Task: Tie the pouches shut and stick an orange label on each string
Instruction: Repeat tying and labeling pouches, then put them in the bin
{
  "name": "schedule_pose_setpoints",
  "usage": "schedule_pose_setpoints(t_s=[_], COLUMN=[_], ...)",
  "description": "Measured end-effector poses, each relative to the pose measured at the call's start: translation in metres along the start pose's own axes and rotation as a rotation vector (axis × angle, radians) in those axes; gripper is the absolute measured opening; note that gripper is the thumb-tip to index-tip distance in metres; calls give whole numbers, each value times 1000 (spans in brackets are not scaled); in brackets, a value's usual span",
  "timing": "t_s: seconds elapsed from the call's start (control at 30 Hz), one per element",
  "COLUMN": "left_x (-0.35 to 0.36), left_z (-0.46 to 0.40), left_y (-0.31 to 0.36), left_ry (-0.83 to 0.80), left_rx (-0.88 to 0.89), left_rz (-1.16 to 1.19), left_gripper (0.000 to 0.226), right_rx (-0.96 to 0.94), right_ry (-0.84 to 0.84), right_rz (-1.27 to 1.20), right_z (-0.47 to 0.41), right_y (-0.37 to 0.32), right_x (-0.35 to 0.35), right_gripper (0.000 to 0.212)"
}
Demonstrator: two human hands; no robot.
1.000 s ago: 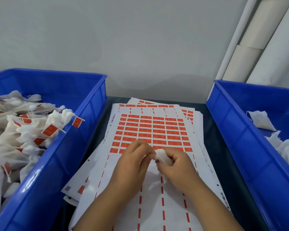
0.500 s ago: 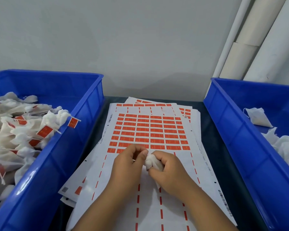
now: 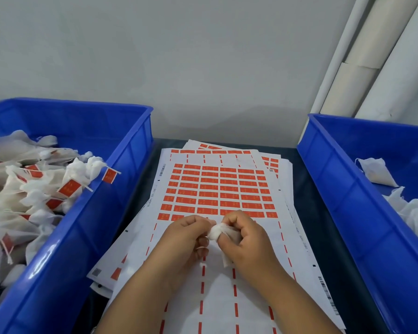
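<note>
Above the white sheet of orange rectangular labels (image 3: 217, 189), the right hand (image 3: 249, 242) grips a small white fabric pouch (image 3: 221, 233) — its gathered neck pinched by the left hand (image 3: 186, 239).

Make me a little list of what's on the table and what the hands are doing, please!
left hand: fingers curled, pinching at the pouch's gathered top
right hand: grips the white pouch
label sheet: under the hands, rows of orange labels, lower rows peeled
left blue bin: heaped with white pouches bearing orange labels
right blue bin: a few white pouches, no labels seen
pouch in hand: no label seen yet
</note>
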State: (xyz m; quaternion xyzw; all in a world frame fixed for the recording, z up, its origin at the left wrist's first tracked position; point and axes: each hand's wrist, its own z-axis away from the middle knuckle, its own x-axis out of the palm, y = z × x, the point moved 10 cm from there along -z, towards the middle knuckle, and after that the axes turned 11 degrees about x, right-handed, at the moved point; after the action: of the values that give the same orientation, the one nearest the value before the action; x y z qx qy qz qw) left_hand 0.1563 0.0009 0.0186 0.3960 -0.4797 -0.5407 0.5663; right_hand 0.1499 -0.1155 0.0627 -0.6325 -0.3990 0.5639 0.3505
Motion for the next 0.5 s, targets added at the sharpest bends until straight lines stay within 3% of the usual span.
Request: schedule_pose_setpoints(t_s=[0.23,0.37,0.5], left_x=[6,4,3], left_z=[3,1,-1], left_y=[-4,-6,-4], left_ry=[-54,-25,-25], left_rx=[-95,-95,-35], left_rz=[133,73,22], left_gripper=[17,5,14], right_rx=[44,102,173], right_ry=[36,39,13], right_rz=[-176,-230,-284], right_z=[0,-5,-7], right_y=[1,6,15], right_x=[-8,-11,-9], right_gripper=[13,9,6])
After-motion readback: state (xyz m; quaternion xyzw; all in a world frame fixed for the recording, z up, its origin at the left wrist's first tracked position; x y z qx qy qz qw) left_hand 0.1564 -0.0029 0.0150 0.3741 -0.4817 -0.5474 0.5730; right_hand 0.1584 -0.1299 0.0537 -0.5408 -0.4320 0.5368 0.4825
